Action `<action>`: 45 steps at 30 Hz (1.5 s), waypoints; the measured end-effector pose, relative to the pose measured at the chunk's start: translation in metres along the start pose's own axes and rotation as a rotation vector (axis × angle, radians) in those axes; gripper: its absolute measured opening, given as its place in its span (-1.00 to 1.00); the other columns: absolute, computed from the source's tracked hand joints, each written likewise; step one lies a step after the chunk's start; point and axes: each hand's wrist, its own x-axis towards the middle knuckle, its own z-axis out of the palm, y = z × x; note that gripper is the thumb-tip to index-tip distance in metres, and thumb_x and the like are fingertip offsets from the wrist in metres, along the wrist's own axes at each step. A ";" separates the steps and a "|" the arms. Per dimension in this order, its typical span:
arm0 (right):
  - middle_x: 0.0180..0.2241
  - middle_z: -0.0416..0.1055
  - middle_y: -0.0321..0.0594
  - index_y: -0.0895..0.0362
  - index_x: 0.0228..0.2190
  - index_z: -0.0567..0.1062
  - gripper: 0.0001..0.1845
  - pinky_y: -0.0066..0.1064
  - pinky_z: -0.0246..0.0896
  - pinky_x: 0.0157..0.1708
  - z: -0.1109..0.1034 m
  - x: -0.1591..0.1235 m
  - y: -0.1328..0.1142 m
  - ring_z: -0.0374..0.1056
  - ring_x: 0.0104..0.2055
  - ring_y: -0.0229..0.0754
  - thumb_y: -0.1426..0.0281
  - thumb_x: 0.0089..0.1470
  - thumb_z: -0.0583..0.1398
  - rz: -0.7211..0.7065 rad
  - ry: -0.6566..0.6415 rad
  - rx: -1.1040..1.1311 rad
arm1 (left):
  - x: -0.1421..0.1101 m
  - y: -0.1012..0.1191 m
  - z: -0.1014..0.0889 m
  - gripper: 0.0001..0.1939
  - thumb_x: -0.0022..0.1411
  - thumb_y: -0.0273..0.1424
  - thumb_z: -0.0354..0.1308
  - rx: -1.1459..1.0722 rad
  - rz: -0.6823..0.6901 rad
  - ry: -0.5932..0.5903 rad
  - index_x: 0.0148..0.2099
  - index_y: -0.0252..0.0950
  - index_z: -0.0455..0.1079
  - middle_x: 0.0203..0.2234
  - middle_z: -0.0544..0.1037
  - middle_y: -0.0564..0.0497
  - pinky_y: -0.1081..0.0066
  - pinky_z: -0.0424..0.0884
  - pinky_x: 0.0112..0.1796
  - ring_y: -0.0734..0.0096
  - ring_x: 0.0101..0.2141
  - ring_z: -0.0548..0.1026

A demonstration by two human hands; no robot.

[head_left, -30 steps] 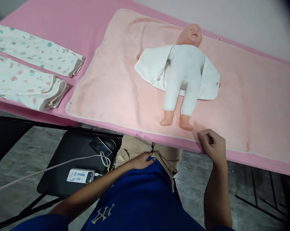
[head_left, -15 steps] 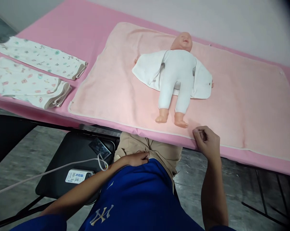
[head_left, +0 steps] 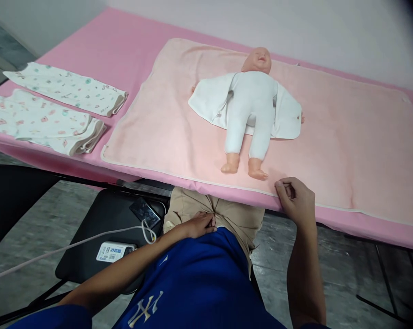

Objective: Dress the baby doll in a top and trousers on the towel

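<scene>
A baby doll [head_left: 251, 103] lies on its back on a pink mat [head_left: 158, 132], head at the far side. Its limbs and body are white, and a white baby top [head_left: 209, 98] spreads open beneath it with its arms in the sleeves. My right hand [head_left: 297, 201] rests at the mat's near edge, just right of the doll's feet, fingers curled in and nothing visible in them. Down in my lap, against the beige trousers and the blue shirt's hem, is my left hand [head_left: 201, 224], its fingers curled; whether they hold any cloth is hidden.
Two folded printed baby garments [head_left: 72, 89] lie at the left of the pink-covered table [head_left: 124, 41]. Left of my legs, a black chair [head_left: 86, 228] carries a dark phone-like device [head_left: 145, 212], a white labelled device [head_left: 113, 251] and a white cable [head_left: 90, 235].
The fingers of my left hand have curled in from a flatter pose at my lap. My view has shifted slightly. The doll and my right hand stay where they were.
</scene>
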 end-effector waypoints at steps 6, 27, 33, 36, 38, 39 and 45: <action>-0.46 0.38 -0.28 0.07 -0.22 0.56 -0.65 -0.28 0.19 -0.32 0.000 0.001 -0.003 0.28 -0.43 -0.16 0.06 0.43 0.20 -0.006 -0.007 0.025 | -0.052 -0.001 0.003 -0.57 0.64 -0.12 -0.15 -0.063 0.059 0.210 0.16 -0.22 0.44 0.12 0.55 -0.19 0.03 0.32 0.27 0.09 0.13 0.44; -0.47 0.35 -0.31 0.06 -0.23 0.55 -0.69 -0.29 0.18 -0.33 0.001 0.000 -0.002 0.27 -0.43 -0.19 0.10 0.43 0.23 0.015 0.003 0.013 | -0.266 -0.171 0.060 -0.53 0.49 -0.06 -0.02 0.076 -0.136 0.457 0.30 0.60 0.46 0.22 0.65 0.23 -0.02 0.53 0.30 0.01 0.27 0.58; -0.49 0.34 -0.31 0.07 -0.24 0.55 -0.68 -0.28 0.17 -0.33 0.001 0.001 -0.004 0.27 -0.44 -0.18 0.09 0.42 0.22 0.005 0.042 -0.014 | -0.271 -0.225 0.011 -0.44 0.28 0.03 -0.04 0.210 -0.658 0.701 0.13 -0.15 0.48 0.11 0.63 -0.24 -0.05 0.41 0.28 -0.17 0.15 0.56; -0.47 0.37 -0.30 0.07 -0.23 0.55 -0.69 -0.29 0.17 -0.33 0.001 0.000 -0.003 0.28 -0.44 -0.18 0.10 0.42 0.22 -0.001 0.050 -0.007 | -0.234 -0.244 -0.024 -0.35 0.36 -0.02 -0.13 0.178 -0.871 0.803 0.25 -0.36 0.32 0.24 0.51 -0.37 0.00 0.36 0.29 -0.19 0.27 0.45; -0.46 0.39 -0.29 0.07 -0.23 0.55 -0.68 -0.29 0.18 -0.33 0.001 0.000 -0.003 0.28 -0.44 -0.18 0.09 0.42 0.23 -0.001 0.050 0.002 | -0.210 -0.252 -0.038 -0.32 0.44 0.00 -0.26 0.155 -0.955 0.817 0.21 -0.44 0.35 0.20 0.50 -0.48 -0.07 0.37 0.24 -0.30 0.25 0.45; -0.46 0.39 -0.29 0.07 -0.23 0.55 -0.68 -0.29 0.18 -0.33 0.001 0.000 -0.003 0.28 -0.44 -0.18 0.09 0.42 0.22 0.002 0.048 0.005 | -0.200 -0.254 -0.041 -0.28 0.46 0.01 -0.31 0.152 -0.985 0.822 0.18 -0.47 0.38 0.17 0.49 -0.53 -0.10 0.38 0.21 -0.36 0.22 0.46; -0.49 0.35 -0.32 0.07 -0.24 0.56 -0.68 -0.29 0.18 -0.33 0.000 0.001 -0.004 0.27 -0.45 -0.19 0.09 0.41 0.23 0.007 0.052 0.010 | -0.182 -0.253 -0.026 -0.28 0.40 0.08 -0.17 0.162 -1.014 0.829 0.17 -0.45 0.38 0.20 0.42 -0.53 -0.07 0.38 0.18 -0.37 0.24 0.43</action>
